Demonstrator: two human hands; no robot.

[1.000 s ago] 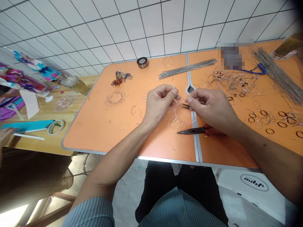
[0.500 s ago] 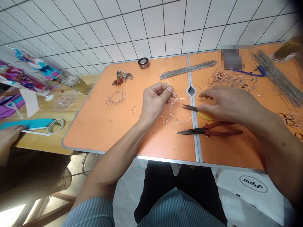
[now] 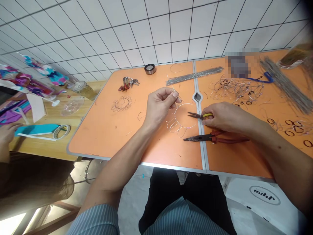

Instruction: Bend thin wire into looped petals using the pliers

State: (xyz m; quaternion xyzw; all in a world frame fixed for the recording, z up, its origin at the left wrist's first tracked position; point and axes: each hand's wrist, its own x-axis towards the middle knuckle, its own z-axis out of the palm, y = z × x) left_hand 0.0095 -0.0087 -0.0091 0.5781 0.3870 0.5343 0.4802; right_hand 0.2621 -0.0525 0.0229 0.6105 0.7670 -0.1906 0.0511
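Wire ring [image 3: 175,118] — thin, shiny metal; orange tabletop [image 3: 102,130] — smooth, slightly glossy.

White tiled wall [image 3: 137,26] is rising at 12 o'clock, dark-jointed. Orange table [image 3: 97,133] is spanning centre to 3 o'clock; wooden table [image 3: 61,152] is standing at 9. Grey floor [image 3: 129,202] is showing at 7, bright light [image 3: 11,222] glaring at 8.

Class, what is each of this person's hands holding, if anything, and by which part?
The left hand pinches the wire ring at its upper-left edge. The right hand grips the small pliers by their yellow handles.
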